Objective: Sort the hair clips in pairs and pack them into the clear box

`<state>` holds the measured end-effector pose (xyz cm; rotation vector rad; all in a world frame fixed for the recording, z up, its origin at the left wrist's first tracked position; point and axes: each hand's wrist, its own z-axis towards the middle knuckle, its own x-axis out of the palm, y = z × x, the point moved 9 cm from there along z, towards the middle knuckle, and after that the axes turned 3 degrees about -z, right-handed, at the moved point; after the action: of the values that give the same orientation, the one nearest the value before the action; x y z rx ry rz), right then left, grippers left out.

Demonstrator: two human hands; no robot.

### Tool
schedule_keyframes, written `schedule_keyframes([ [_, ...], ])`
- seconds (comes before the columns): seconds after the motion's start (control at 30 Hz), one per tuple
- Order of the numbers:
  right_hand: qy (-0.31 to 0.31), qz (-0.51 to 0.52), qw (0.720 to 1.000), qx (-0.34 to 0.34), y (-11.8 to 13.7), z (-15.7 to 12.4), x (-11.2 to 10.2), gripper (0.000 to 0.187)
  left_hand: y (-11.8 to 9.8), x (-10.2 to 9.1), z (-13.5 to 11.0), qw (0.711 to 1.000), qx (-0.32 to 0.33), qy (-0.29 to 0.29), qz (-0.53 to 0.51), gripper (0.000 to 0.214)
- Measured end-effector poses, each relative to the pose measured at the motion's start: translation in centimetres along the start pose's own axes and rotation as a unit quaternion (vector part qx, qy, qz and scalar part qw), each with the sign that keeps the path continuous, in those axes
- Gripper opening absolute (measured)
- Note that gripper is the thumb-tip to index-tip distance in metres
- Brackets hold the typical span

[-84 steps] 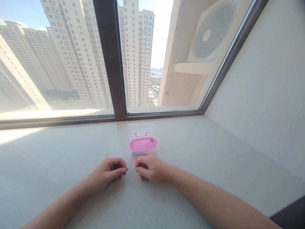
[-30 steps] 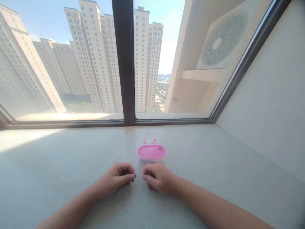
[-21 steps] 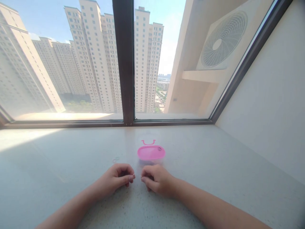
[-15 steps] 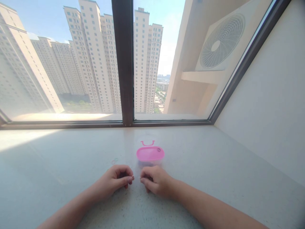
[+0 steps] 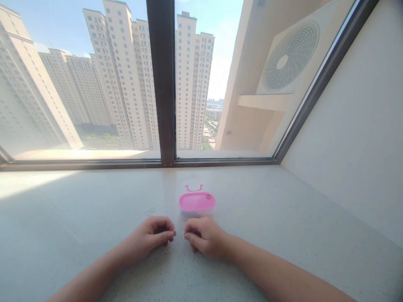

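My left hand point(image 5: 155, 232) is closed in a pinch, its thumb against the forefinger. A tiny pale bit shows at those fingertips, too small to name. Facing it across a narrow gap, my right hand point(image 5: 204, 237) pinches in the same way, with a whitish speck at its tips. Just beyond my hands sits a small oval box with a pink lid point(image 5: 195, 202) and see-through sides. On the lid's right end lies a dark thin loop point(image 5: 208, 196). Faint, thin pale loops point(image 5: 151, 210) lie past my left hand.
A pink handle point(image 5: 194, 188) shows behind the box. Everything rests on a pale speckled sill point(image 5: 94, 201). A dark window frame point(image 5: 166, 161) runs along its back, with a white wall point(image 5: 352, 147) on the right. Sunlight falls across the far left.
The whole view has shifted slightly to the left. Both hands keep the same pinch, and the gap between them looks nearly unchanged.
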<state>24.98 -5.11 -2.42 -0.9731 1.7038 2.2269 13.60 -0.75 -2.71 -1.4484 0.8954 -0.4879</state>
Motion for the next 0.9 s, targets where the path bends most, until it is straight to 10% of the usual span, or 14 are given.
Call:
schedule_keyframes([
  [0.9, 0.007, 0.009, 1.000, 0.021, 0.11, -0.04, -0.09, 0.008, -0.22, -0.09, -0.03, 1.000, -0.009, -0.006, 0.005, 0.020],
])
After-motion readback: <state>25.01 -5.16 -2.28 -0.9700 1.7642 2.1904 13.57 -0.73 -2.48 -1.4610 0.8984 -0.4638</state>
